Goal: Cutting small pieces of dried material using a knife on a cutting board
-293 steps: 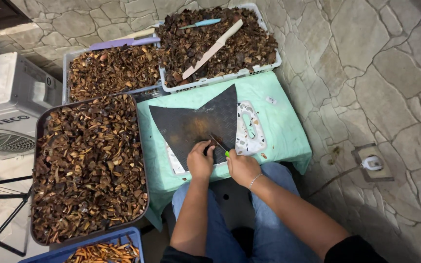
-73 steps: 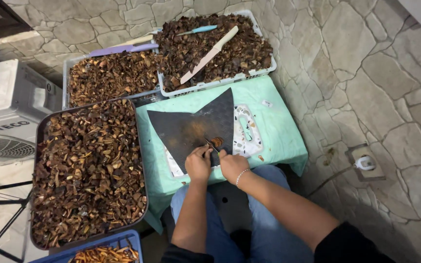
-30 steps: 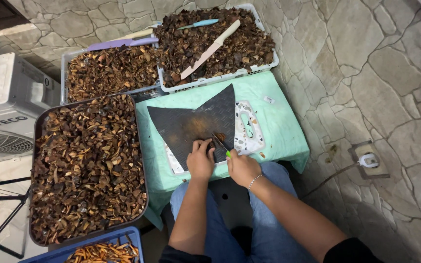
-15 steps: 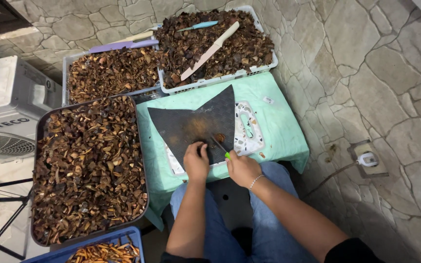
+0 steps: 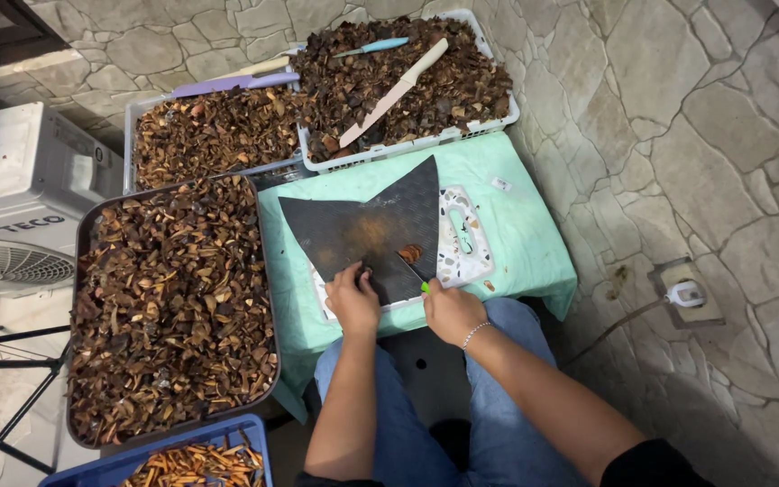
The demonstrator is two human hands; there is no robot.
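Head view, looking down: I see a big dark tray [image 5: 83, 271] heaped with brown dried pieces, well left of my left hand [image 5: 354, 298]. Beyond both hands sit two white baskets [image 5: 507, 113] of similar pieces. Under the hands lies a dark textured mat [image 5: 362, 225] on a teal-covered table [image 5: 525, 243]. My left hand is curled, fingertips pressing on the mat's near edge. My right hand [image 5: 451, 311] is closed around a green-handled knife [image 5: 415, 272], its blade reaching forward to a small brown piece [image 5: 410, 253] on the mat.
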